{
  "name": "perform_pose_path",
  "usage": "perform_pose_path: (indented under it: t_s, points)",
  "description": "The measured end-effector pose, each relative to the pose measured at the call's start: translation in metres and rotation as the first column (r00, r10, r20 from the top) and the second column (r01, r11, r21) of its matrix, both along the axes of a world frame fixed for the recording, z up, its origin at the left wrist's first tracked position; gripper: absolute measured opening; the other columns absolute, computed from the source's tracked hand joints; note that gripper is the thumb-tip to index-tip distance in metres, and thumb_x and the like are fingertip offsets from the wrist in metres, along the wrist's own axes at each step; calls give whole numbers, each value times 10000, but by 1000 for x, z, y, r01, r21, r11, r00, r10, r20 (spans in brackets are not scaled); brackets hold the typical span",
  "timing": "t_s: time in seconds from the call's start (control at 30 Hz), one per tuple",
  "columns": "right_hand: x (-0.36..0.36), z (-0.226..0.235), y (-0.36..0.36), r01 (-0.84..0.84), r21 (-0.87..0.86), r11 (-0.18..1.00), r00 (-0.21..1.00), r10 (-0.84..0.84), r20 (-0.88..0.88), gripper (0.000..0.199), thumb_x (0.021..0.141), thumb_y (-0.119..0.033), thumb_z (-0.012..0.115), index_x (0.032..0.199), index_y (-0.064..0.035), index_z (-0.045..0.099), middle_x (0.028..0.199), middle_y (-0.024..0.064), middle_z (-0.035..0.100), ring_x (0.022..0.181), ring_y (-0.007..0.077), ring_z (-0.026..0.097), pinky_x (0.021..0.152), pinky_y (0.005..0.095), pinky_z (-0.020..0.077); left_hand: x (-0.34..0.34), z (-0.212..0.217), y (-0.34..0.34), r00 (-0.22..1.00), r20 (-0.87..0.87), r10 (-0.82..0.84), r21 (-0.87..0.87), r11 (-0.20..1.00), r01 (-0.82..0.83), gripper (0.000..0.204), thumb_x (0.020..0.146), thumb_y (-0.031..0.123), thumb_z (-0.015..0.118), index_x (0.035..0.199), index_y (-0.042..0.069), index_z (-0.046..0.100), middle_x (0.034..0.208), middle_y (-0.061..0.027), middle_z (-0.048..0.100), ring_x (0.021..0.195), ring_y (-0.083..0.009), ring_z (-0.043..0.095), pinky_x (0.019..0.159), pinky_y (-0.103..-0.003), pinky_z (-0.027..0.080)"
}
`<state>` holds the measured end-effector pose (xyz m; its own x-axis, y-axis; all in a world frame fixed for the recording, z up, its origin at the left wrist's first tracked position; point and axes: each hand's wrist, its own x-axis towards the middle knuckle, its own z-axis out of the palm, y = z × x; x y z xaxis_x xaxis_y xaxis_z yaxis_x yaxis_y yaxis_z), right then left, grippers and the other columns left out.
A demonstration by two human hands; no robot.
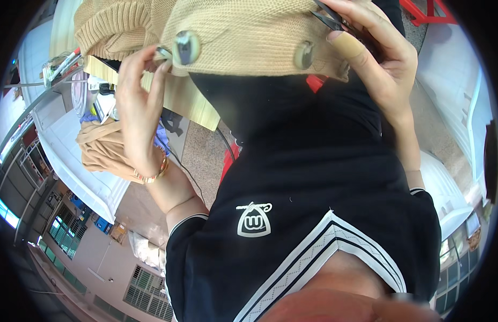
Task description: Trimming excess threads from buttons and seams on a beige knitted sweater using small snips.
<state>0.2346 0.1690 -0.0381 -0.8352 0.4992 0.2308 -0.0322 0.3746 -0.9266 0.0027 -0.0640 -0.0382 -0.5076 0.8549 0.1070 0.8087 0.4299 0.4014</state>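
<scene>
A beige knitted garment (243, 40) lies across my lap at the top of the view, its ribbed part bunched at the left. Two large, dark-and-pale buttons sit on its near band: one button (185, 47) at the left, another button (304, 55) further right. My left hand (137, 104) is closed in a pinch at the band's left end, finger and thumb on a small pale-and-dark button (163, 53). My right hand (385, 64) holds black thread snips (329, 17), blades pointing left over the knit. A tan bandage (348, 45) wraps the right thumb.
Beyond my left forearm, a folded tan garment (101, 147) lies in a white plastic bin (72, 172). A pale wooden board (192, 104) juts out under the knit. Dark cables hang by my left side. White bins (452, 80) stand at the right, near a red stool (428, 13).
</scene>
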Motion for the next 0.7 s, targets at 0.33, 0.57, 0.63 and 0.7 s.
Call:
perform_pose_path:
  t_s: [0.33, 0.57, 0.63, 0.7]
  points:
    - [0, 0, -2, -20, -42, 999, 1000, 20, -2, 354, 811, -51, 725, 1147, 37, 656, 879, 65, 608, 756, 110, 542, 700, 225, 416, 67, 56, 53, 992, -81, -93, 294, 949, 113, 319, 736, 5, 781, 1047, 5, 710, 1003, -94, 628, 847, -133, 592, 724, -212, 458]
    - [-7, 27, -1, -119, 118, 986, 989, 107, 102, 392, 779, -58, 760, 1149, 26, 663, 869, 73, 613, 738, 137, 574, 695, 241, 436, 67, 49, 43, 999, 5, -44, 391, 920, 38, 211, 812, 24, 720, 1022, 20, 732, 942, -94, 644, 804, -148, 605, 694, -241, 469]
    - [-16, 31, 1, -155, 156, 976, 986, 143, 86, 390, 775, -63, 765, 1144, 16, 669, 860, 71, 606, 731, 141, 575, 678, 245, 441, 61, 44, 42, 998, -6, -57, 410, 911, 54, 206, 837, 15, 692, 1041, 11, 722, 951, -98, 649, 813, -145, 608, 700, -235, 471]
    - [-26, 39, 4, -194, 194, 962, 980, 184, 70, 387, 771, -69, 770, 1139, 7, 675, 852, 69, 600, 724, 145, 576, 661, 250, 445, 61, 41, 38, 998, -19, -64, 428, 902, 66, 203, 863, 5, 664, 1060, 2, 712, 960, -102, 654, 823, -142, 611, 705, -229, 472]
